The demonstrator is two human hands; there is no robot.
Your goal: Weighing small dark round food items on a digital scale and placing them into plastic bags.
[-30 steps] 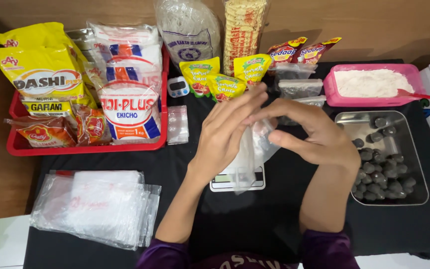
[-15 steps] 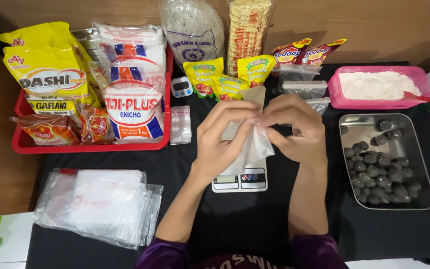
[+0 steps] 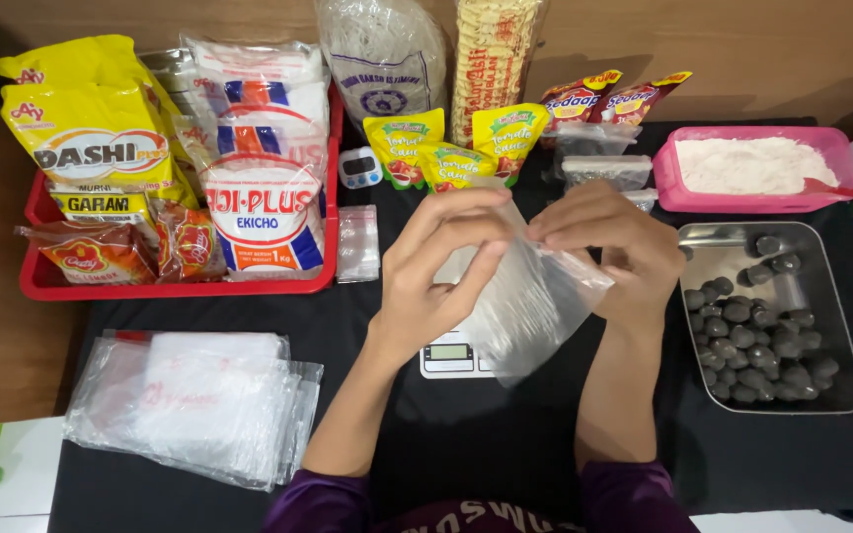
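Note:
Both hands hold one small clear plastic bag [image 3: 528,306] above a small digital scale [image 3: 454,358] on the black table. My left hand [image 3: 436,265] pinches the bag's top edge on the left. My right hand [image 3: 612,247] grips the top edge on the right. The bag hangs limp between them and looks empty.
A metal tray [image 3: 831,395] of several dark round balls sits at the right. Behind it is a pink tub [image 3: 668,183] of white powder. A red tray [image 3: 180,288] of seasoning packets is at the left, a stack of clear bags [image 3: 199,405] at the front left, sauce pouches [image 3: 446,148] at the back.
My hands have drawn slightly apart at the bag's top edge, and the bag now hangs more spread out over the scale.

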